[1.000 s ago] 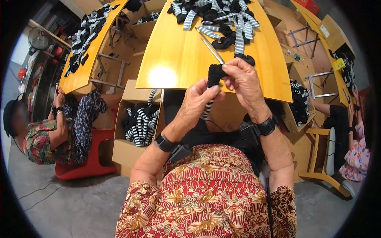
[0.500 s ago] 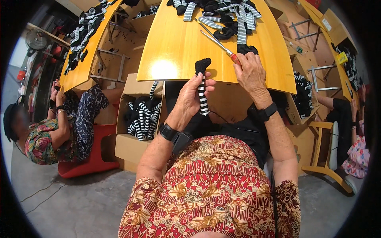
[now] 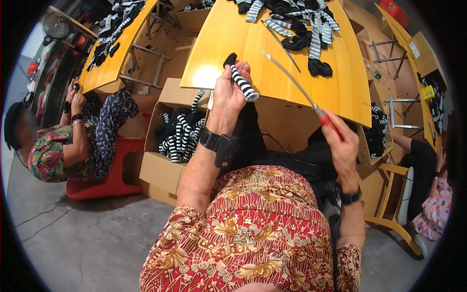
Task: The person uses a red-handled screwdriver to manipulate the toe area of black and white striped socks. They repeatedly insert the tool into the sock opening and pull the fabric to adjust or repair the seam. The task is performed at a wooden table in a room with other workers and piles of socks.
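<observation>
My left hand [image 3: 230,95] is closed around a small black-and-white striped knit tube [image 3: 242,82], sock-like, above the table's near edge. Its black end points away from me and its striped end tilts toward my right. In my right hand [image 3: 342,146] is a long metal rod tool [image 3: 296,82] with a red handle, screwdriver-like and blurred. Its shaft points up and left over the table [image 3: 219,48]. A pile of grey-and-white striped knit tubes with black ends [image 3: 292,22] lies at the table's far side; one black end [image 3: 320,68] reaches toward me.
A thin dark rod [image 3: 282,44] lies on the table. By my left arm stands a cardboard box [image 3: 160,170] of striped tubes. Another box [image 3: 377,129] is at the right. People [image 3: 63,151] sit at neighbouring tables on both sides.
My right hand has drawn back to the right and nearer me with the red-handled tool, leaving the striped tube on the table. My left hand has turned, tipping its tube's striped end to the right.
</observation>
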A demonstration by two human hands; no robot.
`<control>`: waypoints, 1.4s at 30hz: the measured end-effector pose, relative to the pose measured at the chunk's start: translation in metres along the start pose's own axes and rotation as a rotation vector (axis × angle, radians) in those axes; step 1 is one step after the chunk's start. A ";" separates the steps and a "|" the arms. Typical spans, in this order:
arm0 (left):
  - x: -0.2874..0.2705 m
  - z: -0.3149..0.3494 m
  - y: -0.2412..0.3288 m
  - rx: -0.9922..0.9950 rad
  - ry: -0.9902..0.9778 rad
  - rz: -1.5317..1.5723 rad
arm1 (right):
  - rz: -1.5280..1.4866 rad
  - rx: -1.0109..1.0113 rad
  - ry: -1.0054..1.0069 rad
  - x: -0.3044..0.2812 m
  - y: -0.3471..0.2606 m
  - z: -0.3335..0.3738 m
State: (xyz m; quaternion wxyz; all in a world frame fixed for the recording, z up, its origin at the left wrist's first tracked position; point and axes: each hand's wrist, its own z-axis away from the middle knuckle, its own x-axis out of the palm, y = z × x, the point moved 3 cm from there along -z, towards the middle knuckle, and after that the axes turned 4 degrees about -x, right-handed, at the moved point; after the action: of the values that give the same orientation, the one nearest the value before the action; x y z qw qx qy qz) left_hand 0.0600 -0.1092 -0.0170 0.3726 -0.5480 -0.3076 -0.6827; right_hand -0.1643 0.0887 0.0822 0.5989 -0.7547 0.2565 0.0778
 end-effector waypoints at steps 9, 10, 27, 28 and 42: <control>0.007 -0.007 0.002 0.038 0.017 0.067 | -0.066 0.071 -0.084 -0.003 0.006 0.054; 0.008 -0.007 -0.001 0.045 0.026 0.066 | -0.064 0.054 -0.058 0.001 0.007 0.055; 0.046 0.013 -0.035 0.346 0.032 -0.348 | 0.045 -0.175 -0.166 0.044 -0.005 0.032; 0.049 0.014 -0.036 0.343 0.017 -0.363 | 0.054 -0.180 -0.182 0.044 -0.009 0.030; 0.052 0.010 -0.047 0.235 -0.106 -0.441 | -0.196 0.053 -0.161 0.052 -0.005 0.019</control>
State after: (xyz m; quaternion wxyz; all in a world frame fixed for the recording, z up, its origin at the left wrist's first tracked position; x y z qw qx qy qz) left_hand 0.0193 -0.0854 0.0356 0.2595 -0.4557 -0.5161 -0.6773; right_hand -0.1142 0.0923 0.0595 0.6421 -0.7513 0.1346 0.0723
